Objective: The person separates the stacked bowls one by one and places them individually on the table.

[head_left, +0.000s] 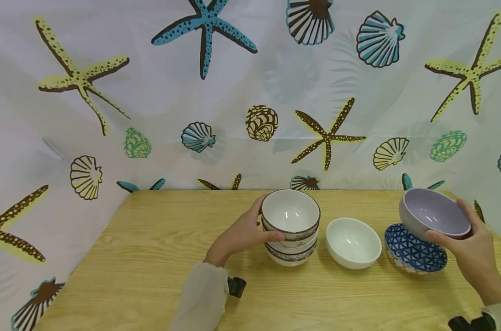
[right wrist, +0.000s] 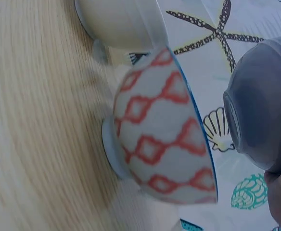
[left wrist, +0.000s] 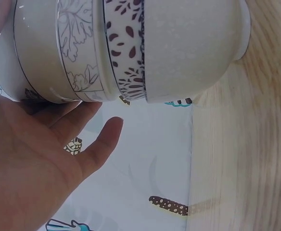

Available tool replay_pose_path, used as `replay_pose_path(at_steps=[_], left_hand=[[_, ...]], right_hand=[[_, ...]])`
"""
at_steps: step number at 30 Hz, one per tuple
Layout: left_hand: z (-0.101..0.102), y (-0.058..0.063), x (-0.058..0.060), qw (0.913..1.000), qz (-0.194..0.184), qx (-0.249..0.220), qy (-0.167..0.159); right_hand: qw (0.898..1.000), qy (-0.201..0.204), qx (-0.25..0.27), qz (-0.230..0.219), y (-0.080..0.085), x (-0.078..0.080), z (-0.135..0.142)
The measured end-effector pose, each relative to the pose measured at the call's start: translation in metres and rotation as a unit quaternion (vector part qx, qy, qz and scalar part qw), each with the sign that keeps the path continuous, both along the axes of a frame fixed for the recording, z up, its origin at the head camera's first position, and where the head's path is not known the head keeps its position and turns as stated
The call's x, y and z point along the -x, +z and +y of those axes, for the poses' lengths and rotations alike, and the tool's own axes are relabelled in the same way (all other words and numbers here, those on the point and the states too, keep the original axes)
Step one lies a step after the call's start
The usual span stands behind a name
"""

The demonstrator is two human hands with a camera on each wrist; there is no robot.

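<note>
A stack of white bowls with dark rims and patterned sides (head_left: 291, 246) stands near the middle of the table. My left hand (head_left: 242, 232) grips the top bowl (head_left: 290, 211), thumb on its near side and fingers around the left. In the left wrist view the stacked bowls (left wrist: 188, 48) show leaf and brown petal bands. On the right, my right hand (head_left: 478, 246) holds a purple bowl (head_left: 434, 212) by its rim, raised above a blue-patterned bowl (head_left: 416, 248). The right wrist view shows red diamonds on that lower bowl's outside (right wrist: 159, 134), with the purple bowl (right wrist: 261, 106) apart from it.
A plain white bowl (head_left: 353, 243) sits between the stack and the blue-patterned bowl. The wooden table (head_left: 151, 257) ends at a white cloth (head_left: 233, 92) printed with starfish and shells, hanging behind and to the sides.
</note>
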State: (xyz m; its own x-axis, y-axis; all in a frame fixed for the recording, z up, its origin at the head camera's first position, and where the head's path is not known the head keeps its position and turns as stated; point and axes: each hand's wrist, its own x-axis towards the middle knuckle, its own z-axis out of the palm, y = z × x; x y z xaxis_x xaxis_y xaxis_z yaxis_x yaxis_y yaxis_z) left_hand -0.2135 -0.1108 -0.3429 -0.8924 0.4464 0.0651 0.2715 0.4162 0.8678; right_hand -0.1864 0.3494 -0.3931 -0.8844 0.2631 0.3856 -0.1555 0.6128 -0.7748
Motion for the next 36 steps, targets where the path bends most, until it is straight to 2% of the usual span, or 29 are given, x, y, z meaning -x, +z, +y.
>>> replay_pose_path(at_steps=[5, 8, 13, 16, 22, 26, 29, 31, 36], left_hand=[[0.001, 0.0, 0.002, 1.0, 0.002, -0.002, -0.002], [0.002, -0.001, 0.003, 1.0, 0.003, -0.002, -0.005], [0.001, -0.001, 0.003, 1.0, 0.001, -0.004, -0.002], [0.001, -0.001, 0.003, 1.0, 0.002, -0.002, 0.003], [0.001, -0.002, 0.003, 1.0, 0.003, -0.003, 0.001], [0.001, -0.002, 0.004, 0.9999, 0.005, -0.008, -0.004], [0.001, -0.003, 0.003, 0.9999, 0.005, -0.01, -0.006], [0.001, -0.003, 0.002, 0.9999, 0.003, -0.01, -0.005], [0.0, -0.002, 0.001, 0.9999, 0.001, -0.012, -0.004]], right_hand=[[0.999, -0.033, -0.021, 0.027, -0.042, 0.022, 0.053], [0.998, -0.053, -0.024, 0.022, -0.051, 0.026, 0.071], [0.996, -0.087, -0.02, 0.007, -0.052, 0.025, 0.083], [0.994, -0.111, -0.016, -0.017, -0.054, 0.024, 0.085], [0.989, -0.138, 0.003, -0.046, -0.056, 0.023, 0.088], [0.985, -0.161, -0.014, -0.055, -0.06, 0.019, 0.094], [0.982, -0.177, -0.032, -0.063, -0.055, 0.011, 0.09], [0.98, -0.184, -0.034, -0.069, -0.044, 0.003, 0.079], [0.981, -0.182, -0.003, -0.069, -0.014, -0.016, 0.049]])
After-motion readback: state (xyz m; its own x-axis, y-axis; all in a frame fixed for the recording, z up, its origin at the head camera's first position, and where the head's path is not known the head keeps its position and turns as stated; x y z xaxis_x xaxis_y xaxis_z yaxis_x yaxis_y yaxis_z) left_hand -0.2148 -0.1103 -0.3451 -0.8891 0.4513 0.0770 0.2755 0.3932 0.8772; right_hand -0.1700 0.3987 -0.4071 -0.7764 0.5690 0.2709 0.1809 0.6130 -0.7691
